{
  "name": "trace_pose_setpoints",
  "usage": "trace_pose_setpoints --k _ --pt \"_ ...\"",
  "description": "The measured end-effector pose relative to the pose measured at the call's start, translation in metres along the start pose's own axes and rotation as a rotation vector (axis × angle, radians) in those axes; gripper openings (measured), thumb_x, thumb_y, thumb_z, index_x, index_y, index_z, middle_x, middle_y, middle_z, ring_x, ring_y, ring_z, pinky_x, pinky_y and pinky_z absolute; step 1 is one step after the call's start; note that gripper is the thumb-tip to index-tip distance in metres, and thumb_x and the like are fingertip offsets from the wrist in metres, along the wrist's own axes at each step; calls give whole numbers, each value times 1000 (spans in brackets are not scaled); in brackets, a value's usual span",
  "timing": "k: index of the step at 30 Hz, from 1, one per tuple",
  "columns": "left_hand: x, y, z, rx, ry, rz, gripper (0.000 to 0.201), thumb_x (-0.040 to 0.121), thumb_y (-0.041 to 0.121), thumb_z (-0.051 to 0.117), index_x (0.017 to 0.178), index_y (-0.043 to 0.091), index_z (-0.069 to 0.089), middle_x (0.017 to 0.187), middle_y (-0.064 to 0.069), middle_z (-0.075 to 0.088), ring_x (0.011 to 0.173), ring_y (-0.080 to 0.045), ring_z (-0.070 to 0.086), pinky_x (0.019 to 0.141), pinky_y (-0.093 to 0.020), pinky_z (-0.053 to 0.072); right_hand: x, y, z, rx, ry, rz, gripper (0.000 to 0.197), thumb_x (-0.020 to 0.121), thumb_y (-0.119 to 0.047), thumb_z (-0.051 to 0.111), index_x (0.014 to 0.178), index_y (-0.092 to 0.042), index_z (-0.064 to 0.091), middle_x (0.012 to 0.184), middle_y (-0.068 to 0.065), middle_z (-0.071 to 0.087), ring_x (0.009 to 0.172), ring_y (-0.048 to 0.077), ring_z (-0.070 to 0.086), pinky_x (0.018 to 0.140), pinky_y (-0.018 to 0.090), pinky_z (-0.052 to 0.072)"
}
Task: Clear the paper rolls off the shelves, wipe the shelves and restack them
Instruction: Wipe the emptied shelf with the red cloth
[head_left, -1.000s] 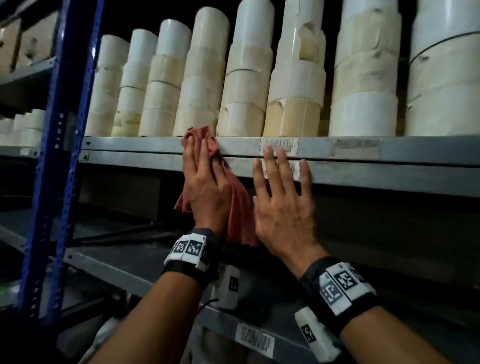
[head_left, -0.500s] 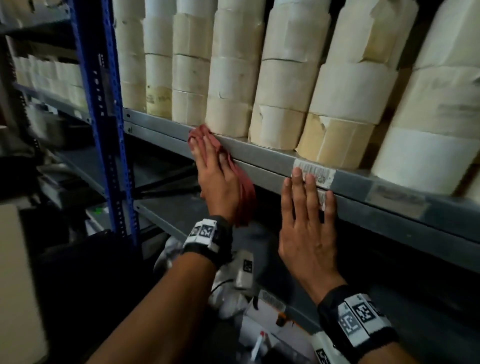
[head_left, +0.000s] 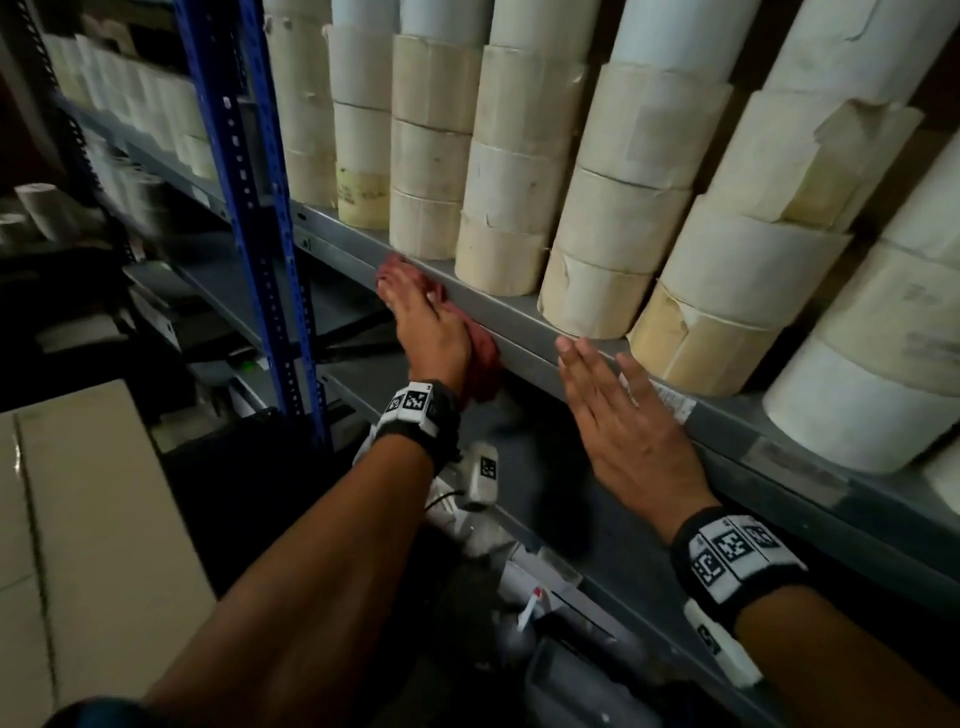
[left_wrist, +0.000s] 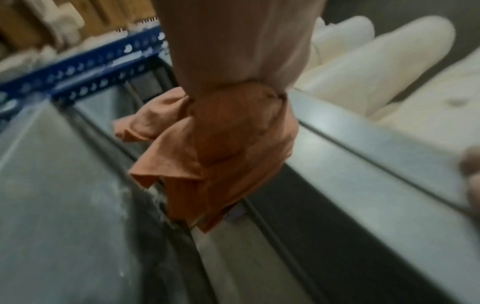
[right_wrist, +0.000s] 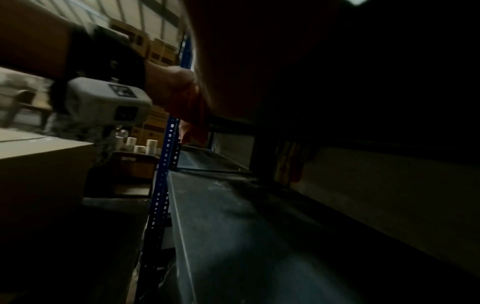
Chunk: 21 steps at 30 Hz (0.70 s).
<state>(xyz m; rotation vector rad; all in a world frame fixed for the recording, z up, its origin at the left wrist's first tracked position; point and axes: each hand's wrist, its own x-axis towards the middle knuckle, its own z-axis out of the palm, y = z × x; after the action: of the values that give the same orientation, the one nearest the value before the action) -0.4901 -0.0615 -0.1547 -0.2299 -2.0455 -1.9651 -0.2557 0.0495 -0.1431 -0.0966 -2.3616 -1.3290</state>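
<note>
A: Rolls (head_left: 597, 218) stacked on the shelf (head_left: 519, 332); left hand (head_left: 431, 332) presses a red rag (head_left: 483, 358) flat-fingered against its edge.

B: right hand (head_left: 618, 431), at the rag's 3 o'clock; fingers straight, holding nothing.

A grey metal shelf (head_left: 519, 317) on a blue perforated upright (head_left: 244, 171) carries stacks of cream and white paper rolls (head_left: 613, 208), standing upright side by side along its front edge. A white barcode label (head_left: 670, 402) is stuck to the shelf's front lip. Below, a lower grey shelf (left_wrist: 64, 185) shows pale dust streaks on its surface.
</note>
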Motion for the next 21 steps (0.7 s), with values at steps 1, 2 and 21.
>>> trace_pose_setpoints --k 1,2,21 --pt "-3 1 1 -9 3 -15 63 108 15 41 167 13 18 175 -15 2 160 -31 15 126 -27 8 1 0 -1 -7 -2 -5 67 104 -23 21 162 6 5 170 27 -6 160 39 3 128 48 20" --pt "-15 3 4 -18 -7 -25 63 109 16 41 167 14 18 175 -14 0 160 -30 14 123 -24 7 2 -1 -2 -9 -7 -10 64 105 -20 16 162 6 7 171 27 -4 160 38 5 127 47 22" --pt "-42 26 1 -46 -128 113 70 111 19 38 168 16 -3 174 -3 -20 161 -16 5 130 -33 13 12 -4 -1 6 -21 -4 61 106 -18 20 165 -5 15 172 20 9 159 33 17 124 46 32"
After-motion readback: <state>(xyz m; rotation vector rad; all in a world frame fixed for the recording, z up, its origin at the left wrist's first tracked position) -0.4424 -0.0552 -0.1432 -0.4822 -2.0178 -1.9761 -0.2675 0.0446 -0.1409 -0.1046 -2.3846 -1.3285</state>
